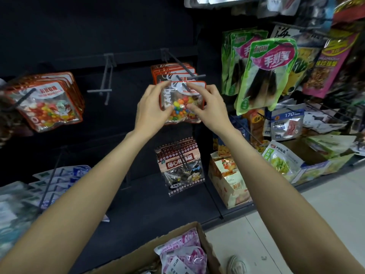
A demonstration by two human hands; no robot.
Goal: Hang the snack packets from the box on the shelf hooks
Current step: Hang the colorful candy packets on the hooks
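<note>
Jellybean packet (182,103), a glossy clear pouch with an orange border, sits at the tip of the grey metal hook (184,70), pinched at its sides by your left hand (153,107) and right hand (209,107); keep the card header flat and slide its hole straight back against the hanging packets.

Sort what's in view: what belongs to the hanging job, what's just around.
Job: jelly bean packet, held by left hand and right hand; its hook; cardboard box.

Around: green packets, plum candy packets, empty hook.
</note>
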